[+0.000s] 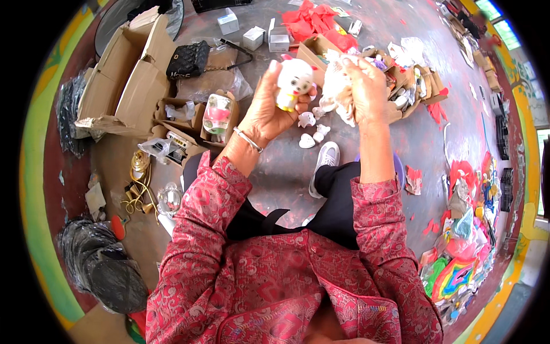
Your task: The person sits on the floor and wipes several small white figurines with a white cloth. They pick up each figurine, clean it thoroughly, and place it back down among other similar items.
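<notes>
In my left hand (268, 112) is a small white toy figurine (293, 81) with a painted face, pinkish-red bits on top and a yellow lower part. My fingers wrap round it from the left and below. My right hand (366, 86) is closed on a crumpled whitish cloth (339, 92), held up just to the right of the figurine. A narrow gap shows between cloth and figurine. Below them on the floor lie several small white figures (307, 141), near my shoe.
An opened cardboard box (418, 92) full of mixed items lies ahead right. To the left stand a large open carton (117, 74), a black quilted handbag (189, 59) and a boxed pink-and-white toy (217, 114). Colourful scraps (458, 252) heap along the right; yellow cord (139, 172) lies left.
</notes>
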`<state>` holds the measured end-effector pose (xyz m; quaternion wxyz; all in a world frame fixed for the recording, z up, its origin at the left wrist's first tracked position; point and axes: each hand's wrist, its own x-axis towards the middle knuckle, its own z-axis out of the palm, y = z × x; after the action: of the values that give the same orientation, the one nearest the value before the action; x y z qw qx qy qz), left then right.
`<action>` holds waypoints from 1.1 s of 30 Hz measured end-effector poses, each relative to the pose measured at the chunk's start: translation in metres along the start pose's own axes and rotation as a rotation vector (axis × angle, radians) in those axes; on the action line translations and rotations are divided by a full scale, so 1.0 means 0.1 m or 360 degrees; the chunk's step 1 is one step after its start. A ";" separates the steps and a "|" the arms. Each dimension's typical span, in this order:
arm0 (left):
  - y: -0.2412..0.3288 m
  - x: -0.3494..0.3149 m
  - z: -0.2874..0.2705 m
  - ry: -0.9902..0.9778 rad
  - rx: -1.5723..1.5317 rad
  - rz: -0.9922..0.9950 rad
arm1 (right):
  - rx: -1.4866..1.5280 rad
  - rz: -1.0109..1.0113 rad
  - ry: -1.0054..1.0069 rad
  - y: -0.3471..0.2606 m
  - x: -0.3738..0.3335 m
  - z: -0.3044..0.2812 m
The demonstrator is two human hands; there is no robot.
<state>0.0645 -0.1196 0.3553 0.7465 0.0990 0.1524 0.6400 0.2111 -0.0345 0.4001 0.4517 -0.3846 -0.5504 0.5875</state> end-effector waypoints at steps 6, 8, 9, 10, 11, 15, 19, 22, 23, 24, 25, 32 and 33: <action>0.00 0.05 -0.07 0.0036 -0.0278 0.0063 | -0.0178 -0.0489 0.0355 -0.03 -0.01 0.01; -0.03 0.04 -0.03 0.0126 -0.0260 0.0097 | -0.0466 -0.0699 0.0280 -0.04 -0.12 0.10; -0.03 0.03 -0.05 0.0127 -0.0251 0.0113 | -0.0610 -0.0804 0.0242 -0.04 -0.17 0.17; -0.06 0.03 0.01 0.0172 -0.0248 0.0136 | -0.0740 -0.0996 0.0179 0.00 -0.20 0.23; -0.09 0.03 0.10 0.0217 -0.0245 0.0157 | -0.0917 -0.1259 0.0110 0.04 -0.21 0.27; -0.08 0.04 -0.12 0.0017 -0.0295 0.0100 | -0.1109 -0.1222 -0.0132 0.12 -0.42 0.52; -0.03 0.01 -0.07 0.0222 -0.0200 0.0226 | -0.0896 -0.0980 -0.0523 -0.03 -0.39 0.41; 0.03 -0.03 0.03 0.0109 -0.0256 0.0135 | -0.0557 -0.0686 -0.0316 -0.08 -0.26 0.19; 0.04 -0.04 0.03 0.0042 -0.0232 0.0103 | -0.0396 -0.0576 -0.0163 -0.08 -0.22 0.16; 0.01 -0.01 0.07 0.0219 -0.0210 0.0119 | -0.0306 -0.0537 -0.0094 -0.09 -0.20 0.12; 0.00 -0.02 0.06 0.0126 -0.0200 0.0066 | -0.0210 -0.0496 -0.0026 -0.14 -0.19 0.11; -0.03 -0.05 0.01 -0.0140 -0.0133 -0.0059 | 0.0001 -0.0167 -0.0515 -0.18 -0.21 0.13; -0.02 -0.03 -0.02 -0.0121 -0.0103 -0.0091 | -0.0042 -0.0221 -0.0605 -0.18 -0.23 0.15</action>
<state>0.0653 -0.1234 0.3527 0.7725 0.0947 0.1059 0.6189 0.2054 -0.0616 0.4185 0.3739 -0.2338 -0.6586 0.6097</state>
